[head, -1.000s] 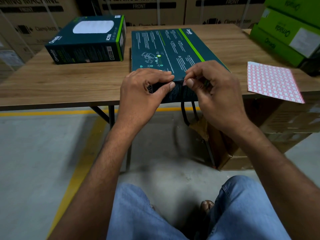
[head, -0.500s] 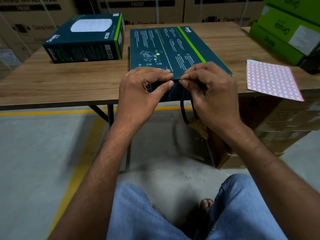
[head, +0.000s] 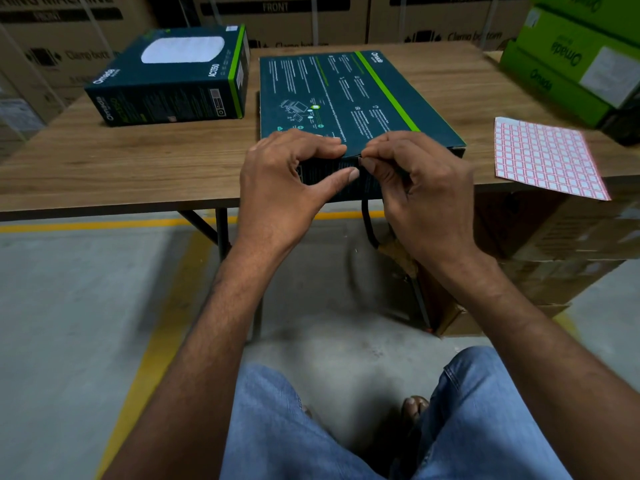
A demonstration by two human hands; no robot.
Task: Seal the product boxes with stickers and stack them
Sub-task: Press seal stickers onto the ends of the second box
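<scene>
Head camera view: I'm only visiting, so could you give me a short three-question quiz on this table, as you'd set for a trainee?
1. True or false: the sticker sheet lies on the table to the right of the flat dark box.
2. Where do the left hand and the right hand grip the flat dark box? A) its near edge B) its far edge C) its left side
3. Fill in: the smaller dark box lies to the ___ of the flat one.
Key: 1 true; 2 A; 3 left.
</scene>
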